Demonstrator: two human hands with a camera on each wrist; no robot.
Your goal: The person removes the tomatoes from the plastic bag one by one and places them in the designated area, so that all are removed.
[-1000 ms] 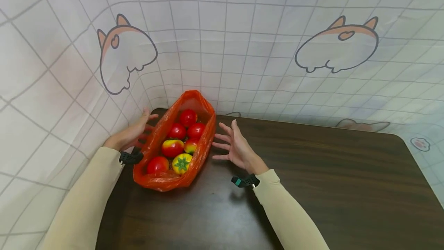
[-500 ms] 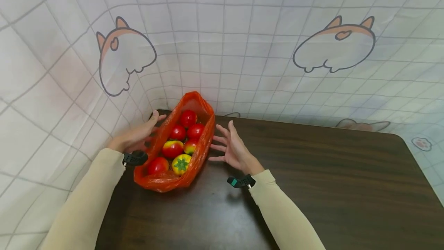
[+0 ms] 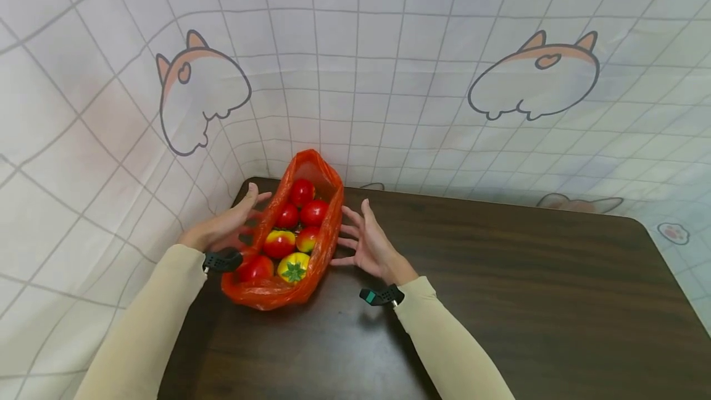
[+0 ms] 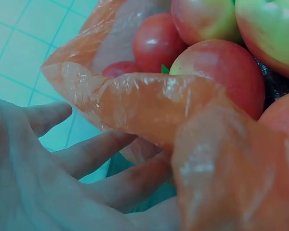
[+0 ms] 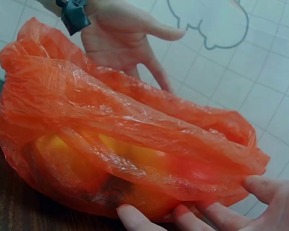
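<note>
Nearest us, the orange-red plastic bag (image 3: 265, 299) has a low front rim, with a yellow fruit (image 3: 293, 268) just inside it, so we would keep the mouth level to stop that one rolling out. The bag sits on the bench (image 3: 528, 276) near its far left corner, its far end close to the far edge. Our left hand (image 3: 226, 226) and right hand (image 3: 376, 247) stand apart on either side, fingers spread, clamped on nothing; in the wrist views some fingertips seem to touch the film. For a sound two-handed hold, we judge it best to cup low, beneath the red fruits (image 3: 279, 244), with even pressure, rather than pinch the thin rim. Room is tight at the bench's left edge, where gridded cloth (image 3: 355, 79) hangs close; the broadest stretch runs from our right hand toward the far right corner, cloth standing along the far edge.
</note>
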